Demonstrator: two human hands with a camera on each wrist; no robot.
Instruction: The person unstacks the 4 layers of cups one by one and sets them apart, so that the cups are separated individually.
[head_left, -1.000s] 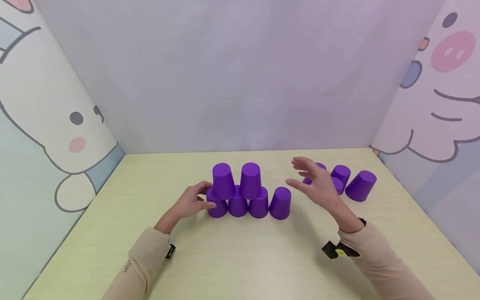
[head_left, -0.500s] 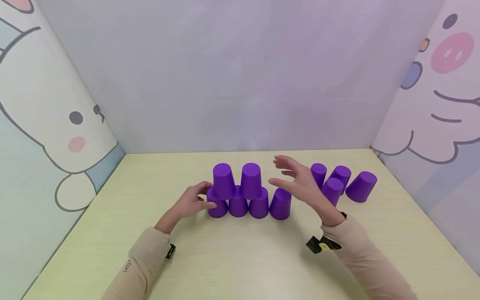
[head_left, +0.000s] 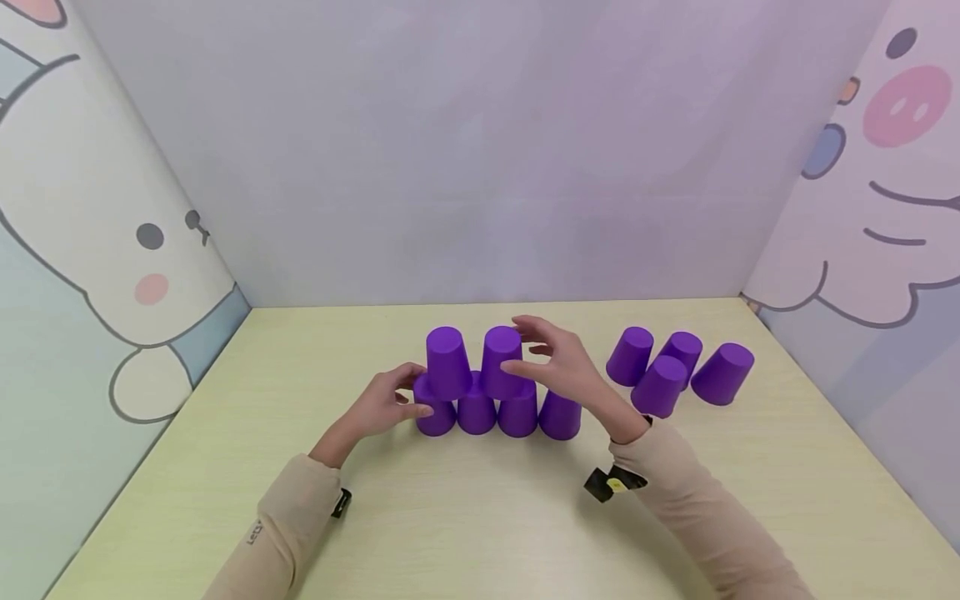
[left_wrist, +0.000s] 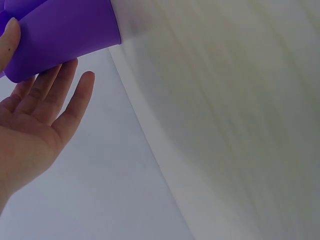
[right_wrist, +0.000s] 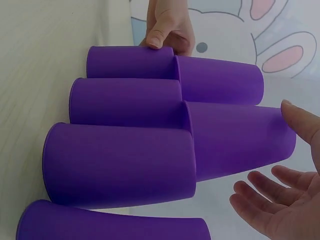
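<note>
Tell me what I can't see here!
Head: top of the bottom row's right-end cup, behind the right hand.
Right wrist: part of that cup, beyond the bottom edge.
Left wrist: part of the left hand, beyond the left edge.
All views: insides of the cups, hidden by their walls.

I see the head view aimed forward and down over the counter (head_left: 465, 525); both wrist views sit closer, tipped sideways, the right one facing across stacked purple cups (head_left: 495, 377) to the left hand (head_left: 384, 406), which all three share.
</note>
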